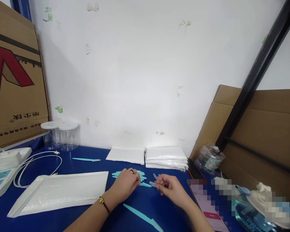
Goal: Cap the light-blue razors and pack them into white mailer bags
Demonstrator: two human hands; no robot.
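Note:
My left hand (127, 183) is closed, fingers curled down beside a pile of teal eyebrow razors (116, 174). A teal razor's end (145, 184) sticks out past its fingertips toward the right; the rest is hidden under the hand. My right hand (171, 188) is pinched on a small translucent cap (152, 184), which points at that razor end with a narrow gap between. Another translucent piece (155, 176) lies just behind the right fingertips. A single teal razor (143, 217) rests in front of my hands, and another razor (86, 159) lies at the back left.
A white padded mailer (62, 190) lies at left, near a white cable (42, 155) and power strip (4, 177). White padded envelopes (166, 158) are stacked by the wall. Two clear jars (69, 138) stand back left. A phone (207, 206) and a blue bottle (248, 209) are at right.

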